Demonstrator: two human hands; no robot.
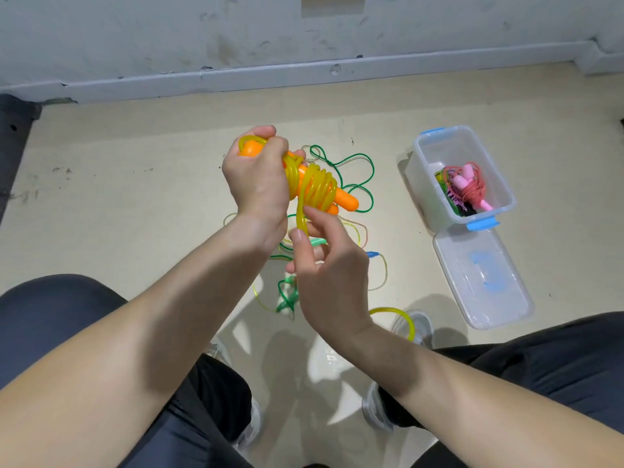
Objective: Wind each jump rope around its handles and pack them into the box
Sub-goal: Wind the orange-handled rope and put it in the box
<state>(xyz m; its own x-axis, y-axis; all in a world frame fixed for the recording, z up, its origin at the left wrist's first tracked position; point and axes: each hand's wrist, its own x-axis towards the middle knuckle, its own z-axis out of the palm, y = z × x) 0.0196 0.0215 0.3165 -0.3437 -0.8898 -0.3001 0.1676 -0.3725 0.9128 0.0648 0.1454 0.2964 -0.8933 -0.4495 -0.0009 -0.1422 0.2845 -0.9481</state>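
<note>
My left hand (258, 179) grips a pair of orange handles (344, 199) held side by side above the floor. Several turns of yellow rope (315, 187) are wound around them. My right hand (329, 265) pinches the loose yellow strand just below the handles; the rest of that strand loops down past my right wrist (403, 319). Under my hands lies a tangle of thin ropes, one dark green (366, 172) and one pale and clear (381, 275). The clear plastic box (422, 170) with blue latches stands open at the right and holds a wound pink jump rope (467, 187) and other coloured ropes.
The box's clear lid (483, 278) lies flat on the floor in front of the box. My knees in dark trousers and my shoes frame the bottom of the view. A grey wall and skirting run along the back.
</note>
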